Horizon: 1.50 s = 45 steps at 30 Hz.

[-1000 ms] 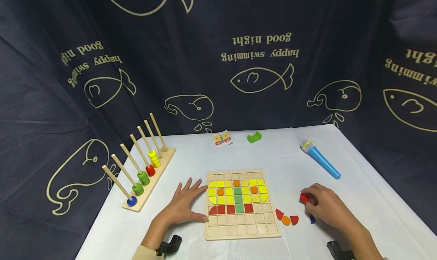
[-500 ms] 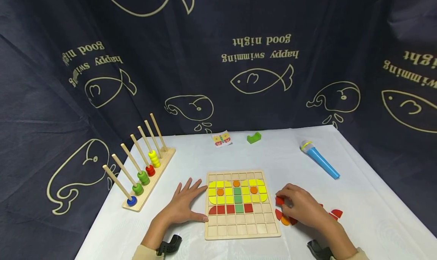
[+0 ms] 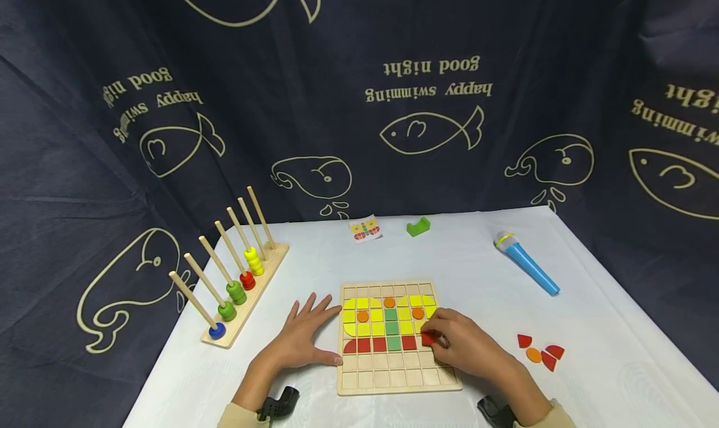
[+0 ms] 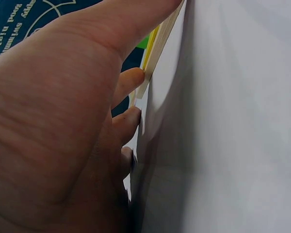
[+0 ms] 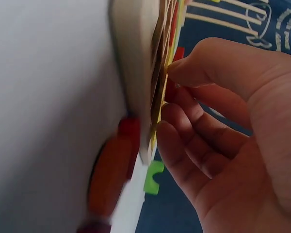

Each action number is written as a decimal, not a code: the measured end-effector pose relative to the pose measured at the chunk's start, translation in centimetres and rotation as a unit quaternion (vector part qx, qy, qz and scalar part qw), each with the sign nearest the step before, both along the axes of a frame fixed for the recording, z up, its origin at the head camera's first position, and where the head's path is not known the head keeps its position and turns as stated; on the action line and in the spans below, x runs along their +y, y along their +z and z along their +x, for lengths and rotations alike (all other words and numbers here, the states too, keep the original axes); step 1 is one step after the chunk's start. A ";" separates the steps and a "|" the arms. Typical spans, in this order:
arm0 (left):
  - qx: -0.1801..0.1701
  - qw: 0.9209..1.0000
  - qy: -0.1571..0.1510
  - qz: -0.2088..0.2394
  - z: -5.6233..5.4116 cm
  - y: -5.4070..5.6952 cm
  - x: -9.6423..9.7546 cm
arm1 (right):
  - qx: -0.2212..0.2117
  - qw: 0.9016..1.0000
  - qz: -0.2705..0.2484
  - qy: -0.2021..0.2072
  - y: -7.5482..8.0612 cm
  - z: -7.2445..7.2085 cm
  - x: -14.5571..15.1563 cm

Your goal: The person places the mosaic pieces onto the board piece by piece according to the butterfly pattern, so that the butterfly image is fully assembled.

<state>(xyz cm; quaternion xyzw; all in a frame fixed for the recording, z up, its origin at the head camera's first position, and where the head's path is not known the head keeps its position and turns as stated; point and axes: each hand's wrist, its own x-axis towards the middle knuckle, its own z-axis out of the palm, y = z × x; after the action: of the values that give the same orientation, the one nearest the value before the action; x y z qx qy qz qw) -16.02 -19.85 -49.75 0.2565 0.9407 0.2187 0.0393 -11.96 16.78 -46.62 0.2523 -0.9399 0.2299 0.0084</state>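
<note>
A square wooden grid board (image 3: 362, 381) lies on the white table, partly filled with flat yellow, orange, green and red pieces. My left hand (image 3: 300, 337) rests at its left side, fingers spread, fingertip and thumb against the edge; the left wrist view shows the thumb and a finger on the board's side. Over the right part of the red row, my right hand (image 3: 466, 347) pinches a small red square tile (image 3: 428, 339) between thumb and fingers. In the right wrist view, an orange piece (image 5: 106, 174) and a red piece (image 5: 129, 145) lie beside the board's edge.
Loose red pieces (image 3: 525, 340) and an orange disc (image 3: 533, 355) lie to the right. A blue toy microphone (image 3: 530, 266) sits farther back. Behind the board are a butterfly picture card (image 3: 365, 228) and a green block (image 3: 418, 227). A wooden bead rack (image 3: 247, 297) stands left.
My right hand has moved left from the loose pieces onto the board, carrying the red tile. Pieces it covered at the right now show. The left hand has stayed in place.
</note>
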 end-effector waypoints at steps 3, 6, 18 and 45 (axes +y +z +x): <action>-0.003 1.000 -0.001 0.000 0.0 0.0 0.0 | 0.016 1.000 0.002 0.024 0.0 0.0 -0.5; -0.004 1.000 -0.003 0.000 0.0 0.0 0.0 | 0.022 0.999 0.005 0.033 -0.2 0.0 -0.6; -0.006 1.000 -0.001 0.000 0.0 0.0 0.1 | -0.015 0.999 -0.004 -0.040 0.5 0.5 1.3; 0.000 1.000 -0.003 -0.003 0.0 0.0 0.0 | -0.053 0.987 0.048 -0.141 -0.6 1.6 4.8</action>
<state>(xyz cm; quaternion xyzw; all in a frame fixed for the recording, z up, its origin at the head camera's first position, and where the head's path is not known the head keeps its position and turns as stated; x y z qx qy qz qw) -16.01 -19.86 -49.71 0.2592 0.9405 0.2159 0.0402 -10.38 21.53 -47.24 0.1048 -0.9751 0.1943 -0.0215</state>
